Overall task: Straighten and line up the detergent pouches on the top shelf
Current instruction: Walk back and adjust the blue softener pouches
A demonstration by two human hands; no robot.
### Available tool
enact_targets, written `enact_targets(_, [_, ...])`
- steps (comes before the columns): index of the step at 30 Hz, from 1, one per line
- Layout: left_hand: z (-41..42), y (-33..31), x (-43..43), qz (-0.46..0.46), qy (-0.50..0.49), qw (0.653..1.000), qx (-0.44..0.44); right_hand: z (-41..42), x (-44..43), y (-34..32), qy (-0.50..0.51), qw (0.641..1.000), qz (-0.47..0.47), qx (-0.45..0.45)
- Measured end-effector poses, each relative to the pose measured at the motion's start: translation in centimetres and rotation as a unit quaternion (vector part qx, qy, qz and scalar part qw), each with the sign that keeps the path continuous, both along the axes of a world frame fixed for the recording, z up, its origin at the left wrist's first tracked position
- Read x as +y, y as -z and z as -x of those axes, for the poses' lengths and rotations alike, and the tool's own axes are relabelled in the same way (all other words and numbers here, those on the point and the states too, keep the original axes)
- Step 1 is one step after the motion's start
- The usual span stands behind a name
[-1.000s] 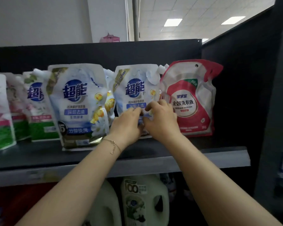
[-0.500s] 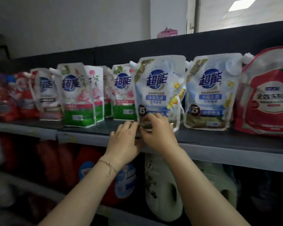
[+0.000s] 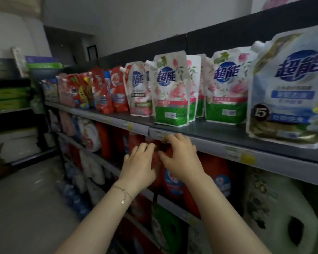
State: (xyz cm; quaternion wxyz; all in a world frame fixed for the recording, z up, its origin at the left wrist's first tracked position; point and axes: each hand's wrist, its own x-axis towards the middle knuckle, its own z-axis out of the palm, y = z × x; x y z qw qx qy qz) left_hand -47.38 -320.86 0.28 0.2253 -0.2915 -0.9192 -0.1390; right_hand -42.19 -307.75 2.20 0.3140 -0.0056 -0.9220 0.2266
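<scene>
While both forearms are stretched up toward the shelving, a thin bracelet (image 3: 123, 194) is seen on the left wrist; the left hand (image 3: 139, 166) is held in front of the red bottles (image 3: 173, 182) on the lower shelf, its fingers loosely bent and nothing gripped in them; the right hand (image 3: 181, 158) is held just beside it and slightly higher, fingers likewise loosely curled and empty, the fingertips raised to the front edge of the top shelf (image 3: 206, 144); whether that edge is actually touched cannot be told. Both hands are held below the pouches and apart from them. To the right of the red bottles a pale green jug (image 3: 283, 222) with a handle hole is seen.

On the top shelf the detergent pouches (image 3: 192, 79) are stood upright in a row running away to the left; nearest, at the far right, a large blue-and-white pouch (image 3: 290, 92) is set close to the front edge; beside it a green-and-pink pouch (image 3: 226, 92) is placed further back; a second green-and-pink pouch (image 3: 170, 92) is stood forward of its neighbours, with more of the same kind tucked behind it; next, a pink-and-white pouch (image 3: 139, 90) is turned a little askew; beyond it red pouches (image 3: 106, 92) are crowded together, blurred. Farthest off, green packs (image 3: 44, 66) are stacked on a separate rack.
</scene>
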Motion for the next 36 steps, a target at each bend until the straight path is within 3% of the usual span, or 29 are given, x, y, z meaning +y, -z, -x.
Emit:
enact_targets(10, [7.3, 2.6, -13.1, 0.026, -0.110, 0.994, 0.006, 11.0, -11.3, 2.9, -0.102, 0.994, -0.035, -0.022])
enact_targets(22, [23.6, 2.0, -33.0, 0.082, -0.247, 0.965, -0.007, 32.5, -30.5, 2.7, -0.217, 0.967, -0.122, -0.059])
enact_targets(29, [32.9, 4.0, -40.9, 0.083, -0.285, 0.954, -0.044, 42.8, -40.0, 3.3, -0.270, 0.959, -0.047, -0.071])
enact_targets(36, [43.4, 6.1, -47.6, 0.041, -0.307, 0.948, -0.077, 54.4, -47.0, 5.3, -0.298, 0.948, -0.047, -0.106])
